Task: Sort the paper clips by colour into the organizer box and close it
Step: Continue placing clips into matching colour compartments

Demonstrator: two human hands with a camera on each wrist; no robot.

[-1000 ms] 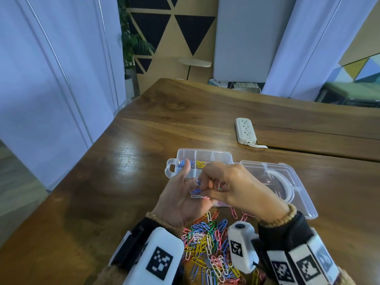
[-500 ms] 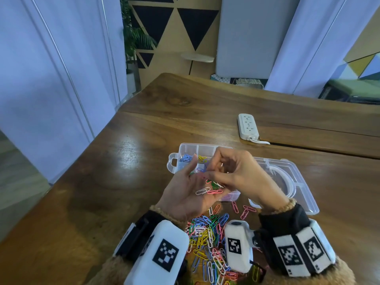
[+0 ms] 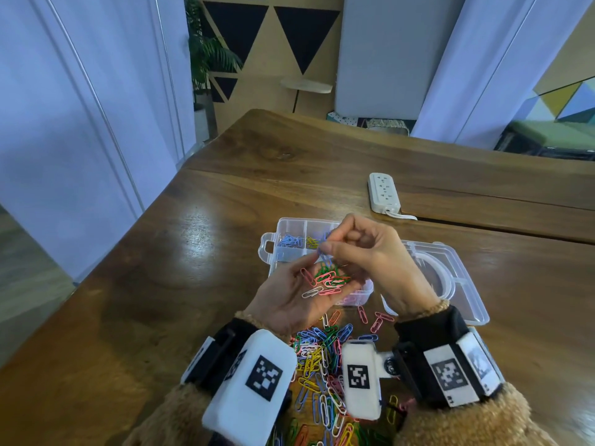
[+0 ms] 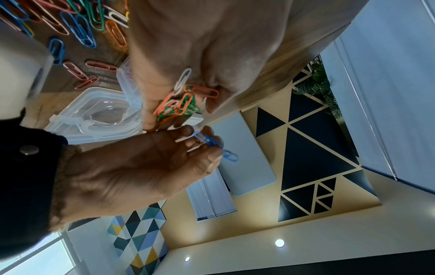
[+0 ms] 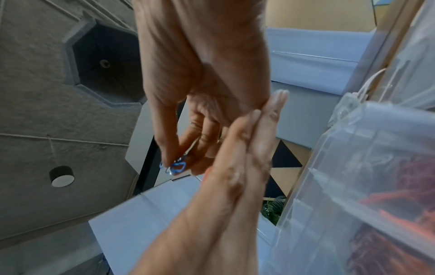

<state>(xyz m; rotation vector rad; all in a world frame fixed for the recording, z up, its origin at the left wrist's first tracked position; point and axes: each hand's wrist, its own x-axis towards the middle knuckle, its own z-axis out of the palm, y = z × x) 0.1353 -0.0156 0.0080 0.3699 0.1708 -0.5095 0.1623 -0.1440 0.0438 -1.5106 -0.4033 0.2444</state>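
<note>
Right now I see my left hand [image 3: 289,300] held palm up above the table [image 3: 161,284], fingers straight and relaxed, carrying a small heap of clips [image 3: 325,280] in pink, green and white on the palm. My right hand [image 3: 363,255] sits just above and beside it, thumb and forefinger pinched together on blue paper clips [image 4: 213,144]; in the left wrist view I can make out two of them linked or overlapping, one poking out past the fingertips. The other fingers of that hand are curled in.

Both hands hover over the near edge of the organizer box [image 3: 273,249], which stands open on the table. Its clear lid [image 3: 463,284] lies flat to the right, still joined to the box. In the far-left compartment I see blue clips [image 3: 289,241], and in the one next to it yellow clips [image 3: 311,242]. A near compartment shows something pink through the wall, but I cannot tell more than that.

Between my wrists, on the table nearer to me than the box, lies the loose pile of mixed clips [image 3: 318,358]: blue, yellow, green, pink, white and orange, all tangled together, with a few pink ones scattered just beside the box.

Farther back on the table rests a white power strip [image 3: 383,192], well apart from the box.
</note>
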